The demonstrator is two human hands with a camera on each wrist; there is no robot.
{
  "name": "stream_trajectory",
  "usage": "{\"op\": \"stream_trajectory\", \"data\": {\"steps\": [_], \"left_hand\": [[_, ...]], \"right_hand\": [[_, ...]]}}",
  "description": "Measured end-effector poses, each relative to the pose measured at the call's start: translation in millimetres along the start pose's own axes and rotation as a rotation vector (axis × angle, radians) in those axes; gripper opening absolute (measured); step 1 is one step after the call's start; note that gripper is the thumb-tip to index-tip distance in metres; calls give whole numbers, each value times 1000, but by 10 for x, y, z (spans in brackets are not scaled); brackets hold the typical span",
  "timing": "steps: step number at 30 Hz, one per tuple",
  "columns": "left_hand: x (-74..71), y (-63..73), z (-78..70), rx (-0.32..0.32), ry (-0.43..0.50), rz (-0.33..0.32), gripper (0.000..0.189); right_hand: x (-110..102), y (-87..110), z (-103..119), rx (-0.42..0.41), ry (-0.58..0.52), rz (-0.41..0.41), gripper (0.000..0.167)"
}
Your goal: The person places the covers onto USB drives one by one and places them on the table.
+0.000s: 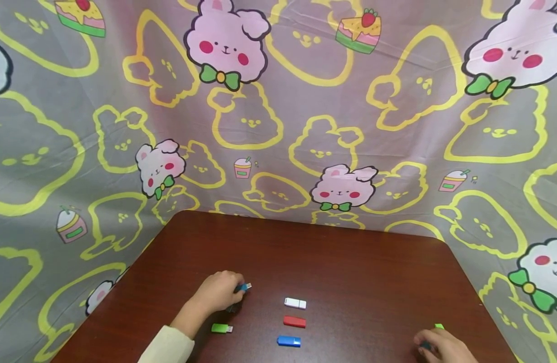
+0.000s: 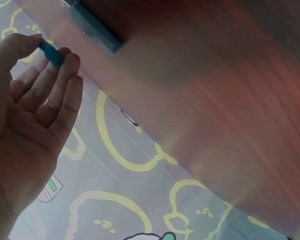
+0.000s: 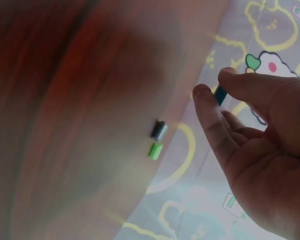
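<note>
My left hand (image 1: pixel 220 292) pinches a teal-blue USB stick (image 1: pixel 243 287) between thumb and fingertips, its metal plug pointing right. In the left wrist view the teal stick (image 2: pixel 52 53) sits at the fingertips, and a black USB stick (image 2: pixel 95 27) lies on the table nearby. At the table's right, my right hand (image 1: pixel 442 347) pinches a small dark teal piece (image 3: pixel 220 95) between thumb and index finger. Near that hand lie a green cap (image 3: pixel 156 151) and a black cap (image 3: pixel 159 130), side by side.
A green USB stick (image 1: pixel 221 328) with its plug bare lies just nearer than the left hand. White (image 1: pixel 295 303), red (image 1: pixel 294 321) and blue (image 1: pixel 288 341) sticks form a column mid-table. A patterned cloth (image 1: pixel 269 166) hangs around the brown table (image 1: pixel 342 262).
</note>
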State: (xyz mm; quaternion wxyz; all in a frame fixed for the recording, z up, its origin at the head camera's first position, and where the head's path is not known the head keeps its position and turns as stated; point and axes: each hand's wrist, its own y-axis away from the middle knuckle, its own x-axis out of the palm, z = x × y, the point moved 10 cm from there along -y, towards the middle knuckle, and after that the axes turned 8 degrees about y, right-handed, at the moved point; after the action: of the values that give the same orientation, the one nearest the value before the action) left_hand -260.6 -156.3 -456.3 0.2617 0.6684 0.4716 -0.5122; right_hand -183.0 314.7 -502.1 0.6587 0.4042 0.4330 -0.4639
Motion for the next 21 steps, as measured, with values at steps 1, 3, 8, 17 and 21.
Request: {"op": "stream_trajectory", "data": {"steps": [1, 3, 8, 17, 21], "left_hand": [[-8, -1, -26, 13, -2, -9, 13], [-19, -1, -73, 27, 2, -19, 13], [-1, -12, -194, 68, -4, -26, 13], [26, -26, -462, 183, -66, -58, 19], [35, -22, -552, 204, -89, -64, 18]], "right_hand": [[-11, -8, 22, -8, 2, 2, 15], [-24, -30, 39, 23, 5, 7, 19], [-44, -84, 83, 122, 11, 10, 27], [-100, -121, 255, 73, -17, -60, 27], [-172, -121, 397, -60, 7, -134, 26]]}}
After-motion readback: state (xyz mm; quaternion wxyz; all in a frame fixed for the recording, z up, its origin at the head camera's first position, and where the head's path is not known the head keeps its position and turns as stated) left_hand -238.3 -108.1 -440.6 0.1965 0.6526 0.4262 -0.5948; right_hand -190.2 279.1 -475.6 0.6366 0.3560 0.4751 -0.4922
